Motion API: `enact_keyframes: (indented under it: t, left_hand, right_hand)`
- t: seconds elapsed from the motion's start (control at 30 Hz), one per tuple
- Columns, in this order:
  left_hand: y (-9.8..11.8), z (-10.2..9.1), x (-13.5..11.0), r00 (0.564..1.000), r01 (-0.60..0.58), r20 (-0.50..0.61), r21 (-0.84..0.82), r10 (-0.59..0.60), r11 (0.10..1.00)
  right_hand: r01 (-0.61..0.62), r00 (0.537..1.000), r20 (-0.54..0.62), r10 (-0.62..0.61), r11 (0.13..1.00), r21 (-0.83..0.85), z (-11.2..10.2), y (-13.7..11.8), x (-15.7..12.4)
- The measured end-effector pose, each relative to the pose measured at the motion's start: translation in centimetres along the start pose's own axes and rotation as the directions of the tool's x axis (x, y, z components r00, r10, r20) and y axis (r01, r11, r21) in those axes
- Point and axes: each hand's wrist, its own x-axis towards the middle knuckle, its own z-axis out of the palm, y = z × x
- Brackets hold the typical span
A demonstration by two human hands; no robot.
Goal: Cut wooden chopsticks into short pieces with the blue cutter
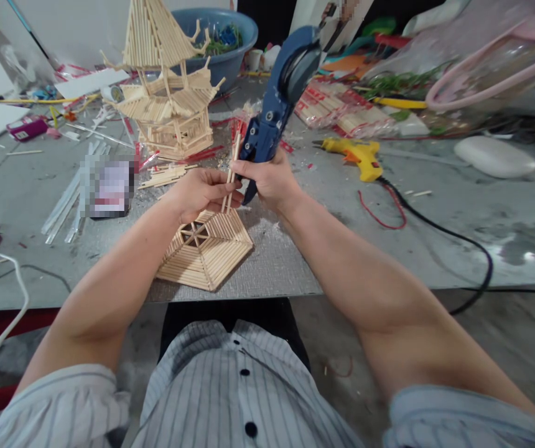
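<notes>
Left hand: grip pinching thin sticks by far edge of stick panel | Right hand: wrapped round blue cutter, beyond panel | Sticks seem light, stiff, snappy; hold mid-stick

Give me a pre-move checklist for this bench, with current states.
1. Thin sticks gripped: ok, pinched in the left hand's fingers; sticks at.
2. Blue tool gripped: ok, in the right hand.
3. Fingers clear of the tool's working edge: cannot tell; the hands are close together.
4. Hexagonal stick panel lying flat: ok, on the table below the hands.
5. Yellow glue gun apart from both hands: ok, but hot or cold: cannot tell.
6. Loose sticks tidied: not ok, scattered beyond the left hand.
</notes>
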Motion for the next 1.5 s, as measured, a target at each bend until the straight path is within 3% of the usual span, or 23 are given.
enact_keyframes:
  t: [0.17,0.3,0.47,0.6,0.83,1.33,1.5]
  left_hand:
    - [-0.4,0.1,0.3,1.0,-0.024,-0.02,0.04,0.024,0.999]
    - [-0.3,0.1,0.3,0.998,-0.028,-0.057,0.025,0.029,0.999]
    - [0.3,-0.9,0.5,0.97,-0.127,-0.22,-0.103,0.102,0.987]
    - [0.8,-2.2,0.8,0.944,-0.182,-0.305,-0.15,0.13,0.972]
    - [0.5,-2.0,1.2,0.94,-0.214,-0.305,-0.17,0.155,0.962]
    - [0.3,-1.2,1.0,0.954,-0.232,-0.232,-0.159,0.192,0.96]
    - [0.5,-1.6,0.7,0.923,-0.269,-0.288,-0.007,0.256,0.963]
  right_hand:
    - [0.044,0.998,-0.043,-0.047,0.996,-0.075,0.3,0.0,-0.2]
    - [0.087,0.996,-0.003,-0.087,0.993,-0.085,0.3,-0.2,-0.1]
    - [0.193,0.98,0.062,-0.187,0.973,-0.129,-0.4,-0.1,0.2]
    - [0.283,0.958,0.125,-0.257,0.916,-0.284,-0.8,0.2,0.3]
    - [0.353,0.935,0.201,-0.292,0.821,-0.448,-0.3,0.8,0.1]
    - [0.305,0.95,0.188,-0.248,0.859,-0.41,-0.1,0.6,-0.3]
    - [0.321,0.947,0.186,-0.263,0.824,-0.467,-0.5,0.9,0.3]
